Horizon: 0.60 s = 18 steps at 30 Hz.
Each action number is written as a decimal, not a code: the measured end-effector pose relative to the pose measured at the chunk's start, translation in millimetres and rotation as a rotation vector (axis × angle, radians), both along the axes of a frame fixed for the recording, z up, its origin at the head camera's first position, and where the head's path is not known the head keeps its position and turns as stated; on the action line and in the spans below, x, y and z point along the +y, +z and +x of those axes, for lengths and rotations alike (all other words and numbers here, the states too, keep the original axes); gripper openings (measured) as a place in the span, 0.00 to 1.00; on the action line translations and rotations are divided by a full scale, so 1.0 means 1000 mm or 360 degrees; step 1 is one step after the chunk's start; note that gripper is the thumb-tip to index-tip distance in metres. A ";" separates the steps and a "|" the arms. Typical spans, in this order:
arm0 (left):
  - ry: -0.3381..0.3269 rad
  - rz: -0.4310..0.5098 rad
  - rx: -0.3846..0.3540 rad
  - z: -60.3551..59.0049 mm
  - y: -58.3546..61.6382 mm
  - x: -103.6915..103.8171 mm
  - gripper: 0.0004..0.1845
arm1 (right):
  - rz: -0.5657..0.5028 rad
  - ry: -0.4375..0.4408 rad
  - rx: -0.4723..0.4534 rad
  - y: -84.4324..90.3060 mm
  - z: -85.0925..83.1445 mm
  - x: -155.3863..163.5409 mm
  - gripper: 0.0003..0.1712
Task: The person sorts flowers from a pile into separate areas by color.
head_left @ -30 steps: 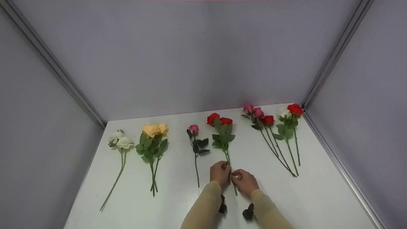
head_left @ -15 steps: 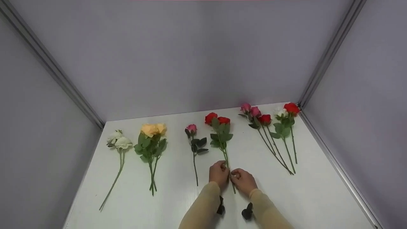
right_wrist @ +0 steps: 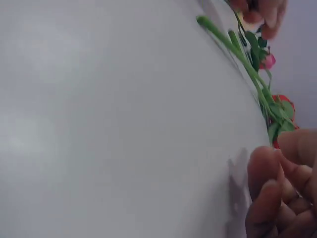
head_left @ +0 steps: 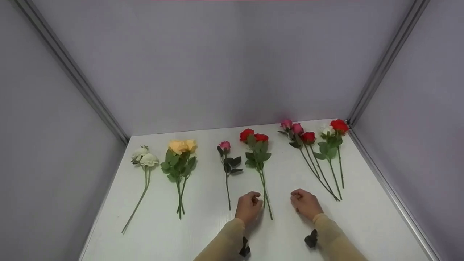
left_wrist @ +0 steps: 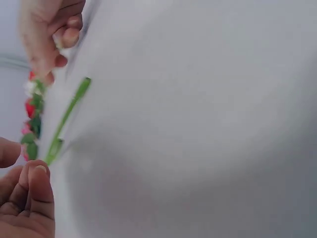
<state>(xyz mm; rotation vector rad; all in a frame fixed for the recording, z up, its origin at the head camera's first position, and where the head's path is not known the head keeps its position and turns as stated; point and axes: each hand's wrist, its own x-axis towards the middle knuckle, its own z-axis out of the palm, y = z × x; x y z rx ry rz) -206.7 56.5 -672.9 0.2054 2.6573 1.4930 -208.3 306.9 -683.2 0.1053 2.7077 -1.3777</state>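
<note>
My left hand [head_left: 248, 207] rests loosely curled, holding nothing, just left of the two red roses [head_left: 258, 152] lying on the table [head_left: 362, 224]; my right hand [head_left: 305, 203] sits loosely curled and empty, apart to their right

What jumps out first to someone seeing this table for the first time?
A row of roses lies across the white table: white roses far left, yellow roses beside them, a mixed bunch far right. Up front, the left hand and right hand flank the two red roses, holding nothing.
</note>
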 end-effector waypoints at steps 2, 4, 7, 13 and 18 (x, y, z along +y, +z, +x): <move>-0.0025 0.0003 0.0033 0.007 0.005 -0.008 0.11 | 0.0185 -0.0095 0.0077 0.008 -0.003 0.024 0.11; -0.0040 0.0019 0.0050 0.012 0.009 -0.015 0.10 | 0.0367 -0.0156 0.0151 0.015 -0.005 0.047 0.12; -0.0038 0.0035 0.0086 0.018 0.014 -0.024 0.10 | 0.0539 -0.0170 0.0241 0.020 -0.008 0.076 0.13; 0.0001 0.0080 0.0125 0.027 0.014 -0.030 0.08 | 0.0723 -0.0133 0.0260 0.010 -0.010 0.098 0.15; 0.0022 0.0123 0.0072 0.029 0.010 -0.027 0.08 | 0.0756 -0.0169 0.0162 0.007 -0.009 0.098 0.15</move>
